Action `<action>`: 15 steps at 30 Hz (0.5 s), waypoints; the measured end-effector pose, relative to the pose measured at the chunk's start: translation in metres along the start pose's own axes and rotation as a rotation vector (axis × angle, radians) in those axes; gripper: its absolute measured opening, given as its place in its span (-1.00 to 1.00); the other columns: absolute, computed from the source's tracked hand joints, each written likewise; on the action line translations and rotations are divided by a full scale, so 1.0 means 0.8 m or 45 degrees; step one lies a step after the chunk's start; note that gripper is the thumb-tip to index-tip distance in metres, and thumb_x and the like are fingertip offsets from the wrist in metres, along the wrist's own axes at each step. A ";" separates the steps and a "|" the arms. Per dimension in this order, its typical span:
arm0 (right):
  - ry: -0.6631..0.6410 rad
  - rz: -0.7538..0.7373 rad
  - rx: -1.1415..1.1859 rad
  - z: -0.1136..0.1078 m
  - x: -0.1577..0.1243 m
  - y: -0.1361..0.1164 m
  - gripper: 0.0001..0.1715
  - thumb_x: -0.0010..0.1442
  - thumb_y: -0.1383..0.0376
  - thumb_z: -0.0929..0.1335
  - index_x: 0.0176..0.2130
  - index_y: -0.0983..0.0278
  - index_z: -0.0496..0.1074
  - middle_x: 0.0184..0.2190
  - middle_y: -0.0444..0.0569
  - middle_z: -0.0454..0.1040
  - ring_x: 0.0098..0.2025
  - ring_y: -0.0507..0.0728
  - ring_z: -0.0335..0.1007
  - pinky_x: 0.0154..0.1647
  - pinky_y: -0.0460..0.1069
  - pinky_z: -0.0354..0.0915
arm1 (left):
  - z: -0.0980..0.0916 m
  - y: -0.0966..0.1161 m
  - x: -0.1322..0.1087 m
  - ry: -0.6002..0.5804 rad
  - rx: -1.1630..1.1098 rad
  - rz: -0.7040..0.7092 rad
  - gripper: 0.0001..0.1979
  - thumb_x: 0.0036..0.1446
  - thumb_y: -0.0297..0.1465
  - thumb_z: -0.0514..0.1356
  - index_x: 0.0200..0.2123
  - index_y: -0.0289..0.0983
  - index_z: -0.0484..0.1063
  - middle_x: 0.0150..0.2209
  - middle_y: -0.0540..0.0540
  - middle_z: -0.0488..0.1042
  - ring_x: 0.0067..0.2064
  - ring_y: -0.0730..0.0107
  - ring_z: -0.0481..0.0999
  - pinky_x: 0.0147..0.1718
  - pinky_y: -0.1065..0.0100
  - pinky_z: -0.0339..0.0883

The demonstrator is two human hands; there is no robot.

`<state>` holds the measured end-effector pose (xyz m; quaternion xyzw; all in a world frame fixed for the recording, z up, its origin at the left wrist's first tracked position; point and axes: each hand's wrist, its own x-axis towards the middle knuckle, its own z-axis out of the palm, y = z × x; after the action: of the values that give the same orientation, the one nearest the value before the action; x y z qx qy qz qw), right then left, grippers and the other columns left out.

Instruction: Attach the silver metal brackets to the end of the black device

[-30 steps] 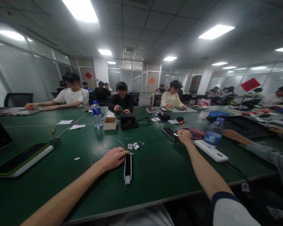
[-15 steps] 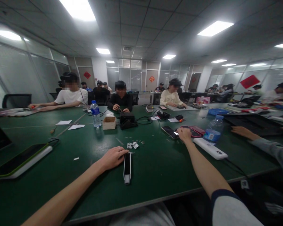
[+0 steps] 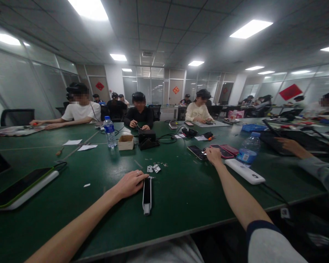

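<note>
My left hand (image 3: 131, 183) lies on the green table (image 3: 181, 197) with its fingers loosely curled, fingertips touching the top end of a black and white bar-shaped device (image 3: 147, 194). Small metal hinges and screws (image 3: 154, 168) lie just beyond it. My right hand (image 3: 214, 155) is stretched far forward and rests on a black phone (image 3: 197, 152), beside a pink-cased phone (image 3: 224, 151). Its fingers are hidden behind the back of the hand.
A white power bank (image 3: 245, 171) and a water bottle (image 3: 248, 149) sit right of my right arm. A green-edged tablet (image 3: 19, 188) lies at the left. A cardboard box (image 3: 125, 142), another bottle (image 3: 109, 132) and a black device (image 3: 147, 139) stand mid-table. Several people sit around; another person's arm (image 3: 307, 159) reaches in from the right.
Both my hands stay where they were. The view has shifted slightly, and the neighbour's arm at the right has pulled back a little.
</note>
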<state>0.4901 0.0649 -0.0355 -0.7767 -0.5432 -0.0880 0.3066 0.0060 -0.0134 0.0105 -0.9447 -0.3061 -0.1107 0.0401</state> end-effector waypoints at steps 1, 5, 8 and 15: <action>-0.003 -0.004 0.002 0.000 0.000 -0.001 -0.46 0.24 0.24 0.13 -0.38 0.29 0.62 -0.23 0.11 0.56 -0.02 0.28 0.28 0.01 0.06 0.13 | 0.000 0.000 0.000 0.000 0.003 -0.004 -0.65 0.21 -0.48 0.06 0.06 -0.26 0.36 -0.14 -0.14 0.47 -0.16 0.30 0.46 -0.15 0.33 0.37; -0.012 -0.010 0.005 0.000 -0.001 -0.006 -0.48 0.25 0.27 0.13 -0.39 0.30 0.61 -0.26 0.11 0.56 -0.05 0.25 0.31 0.02 0.03 0.12 | 0.000 0.001 0.001 -0.033 0.019 -0.022 -0.65 0.21 -0.50 0.07 0.07 -0.27 0.36 -0.14 -0.15 0.47 -0.17 0.29 0.46 -0.17 0.33 0.36; -0.019 -0.006 0.006 0.001 -0.002 -0.009 -0.50 0.25 0.27 0.14 -0.38 0.30 0.61 -0.26 0.11 0.56 -0.08 0.24 0.33 0.01 0.02 0.12 | 0.000 0.001 0.001 -0.036 0.020 -0.019 -0.65 0.21 -0.50 0.07 0.06 -0.29 0.37 -0.16 -0.15 0.47 -0.16 0.27 0.46 -0.16 0.31 0.36; -0.022 -0.003 0.025 0.000 -0.003 -0.010 -0.49 0.26 0.27 0.14 -0.39 0.30 0.61 -0.27 0.11 0.56 -0.08 0.24 0.34 -0.02 0.02 0.14 | 0.000 0.001 0.000 -0.023 0.027 -0.009 -0.64 0.21 -0.49 0.06 0.07 -0.27 0.35 -0.16 -0.14 0.46 -0.19 0.29 0.46 -0.18 0.33 0.35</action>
<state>0.4821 0.0650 -0.0333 -0.7737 -0.5474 -0.0762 0.3096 0.0065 -0.0140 0.0104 -0.9441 -0.3111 -0.0989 0.0469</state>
